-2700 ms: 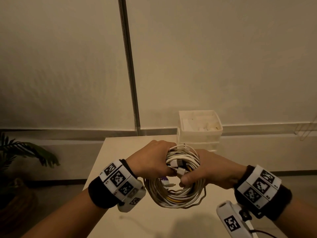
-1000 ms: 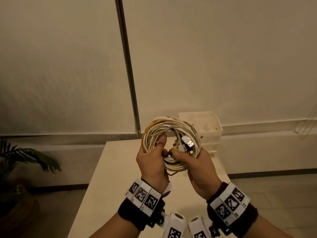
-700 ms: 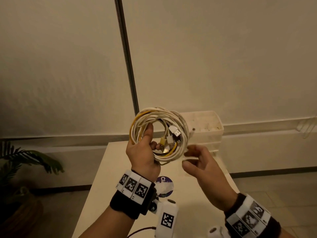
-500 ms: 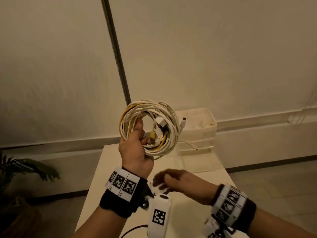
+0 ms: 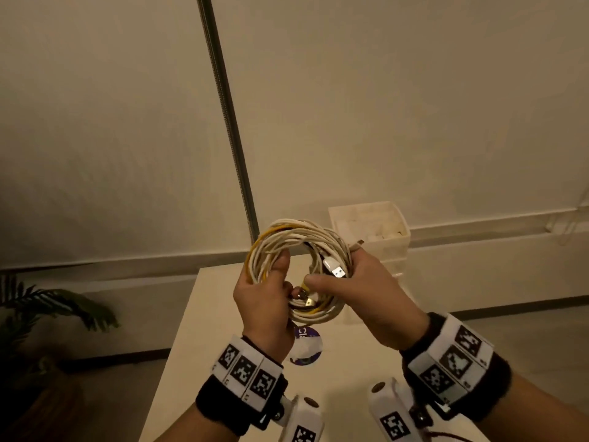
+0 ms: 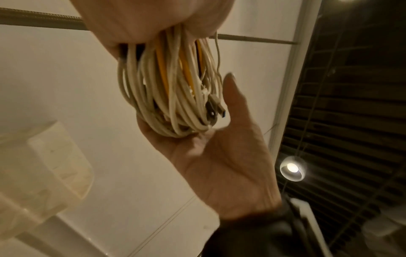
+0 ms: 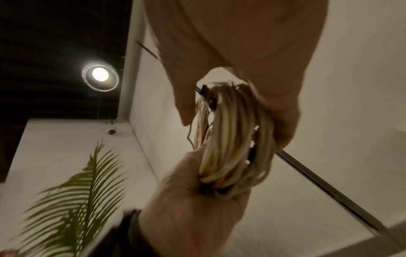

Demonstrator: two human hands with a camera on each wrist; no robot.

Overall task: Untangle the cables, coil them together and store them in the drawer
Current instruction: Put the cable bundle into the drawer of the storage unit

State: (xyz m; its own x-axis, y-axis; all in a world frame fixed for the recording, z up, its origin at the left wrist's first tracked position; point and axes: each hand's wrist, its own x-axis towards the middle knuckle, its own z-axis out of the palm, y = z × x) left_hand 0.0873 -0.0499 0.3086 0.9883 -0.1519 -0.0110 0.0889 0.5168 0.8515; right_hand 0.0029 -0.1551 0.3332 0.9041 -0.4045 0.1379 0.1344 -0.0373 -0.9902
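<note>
Bench: pale top below both hands, running to the wall. A round printed disc lies on it beneath the left wrist.

Drawer unit: pale plastic stack at the far end of the bench against the wall. The top tray is open upward. Whether any drawer front is pulled out cannot be told from these views.

Cable coil: held in the air above the bench, near the drawer unit, not touching either. White strands with some yellow, wound into one ring. The ring stands roughly upright, its open face turned toward the wearer, its plane running left to right. No clear long axis, being near round.

Left hand: curled round the left side of the ring, thumb laid up over the strands.

Right hand: cups the right side, thumb pressed in across the lower middle, fingers wrapped behind.

USB plug: loose end lying inside the ring beside the right thumb. Another small plug sticks out at the top right.

Handling, judged: light, soft and springy. Loops will likely spring apart if released. Best gripped across the whole bundle on opposite sides, with loose ends tucked in before storage.
</note>
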